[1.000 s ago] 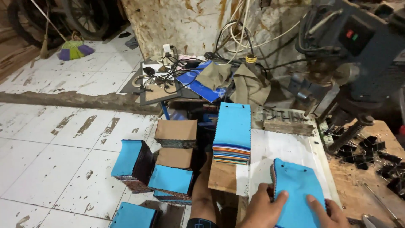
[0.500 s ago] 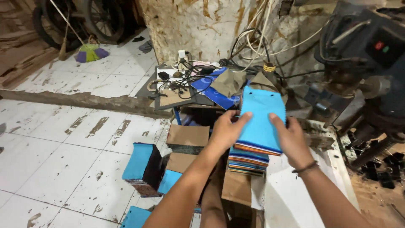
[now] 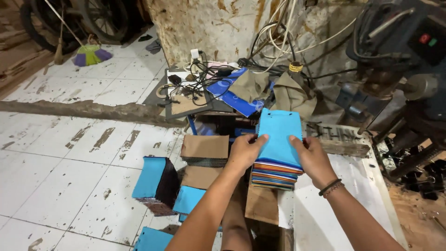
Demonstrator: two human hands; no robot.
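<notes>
At the far left, on the white tiled floor (image 3: 69,158), one broom head (image 3: 90,55) with purple and green bristles lies near two wheels (image 3: 93,16) leaning at the back, and one long rough timber beam (image 3: 88,110) runs across the tiles. Next come the loose swatch stacks on the floor: one blue-topped stack (image 3: 155,183) tilted on its side, a second blue-topped one (image 3: 191,200) beside it, a third blue piece (image 3: 152,240) at the bottom edge, and two brown-topped stacks (image 3: 204,148) one behind the other. Behind them a tangle of black cables (image 3: 195,83) sits on a flat board. In the middle, the left hand (image 3: 245,151) grips the left edge of a blue fabric swatch (image 3: 278,139), fingers curled over it, while the right hand (image 3: 312,155), with a dark band on its wrist, clamps the right edge; the two hands are apart, one on each side. The swatch lies on top of one multicoloured swatch pile (image 3: 275,174), which rests at the left end of the white table (image 3: 334,204). To the right stands one dark machine (image 3: 404,60), and black clips (image 3: 425,186) lie scattered at the far right.
</notes>
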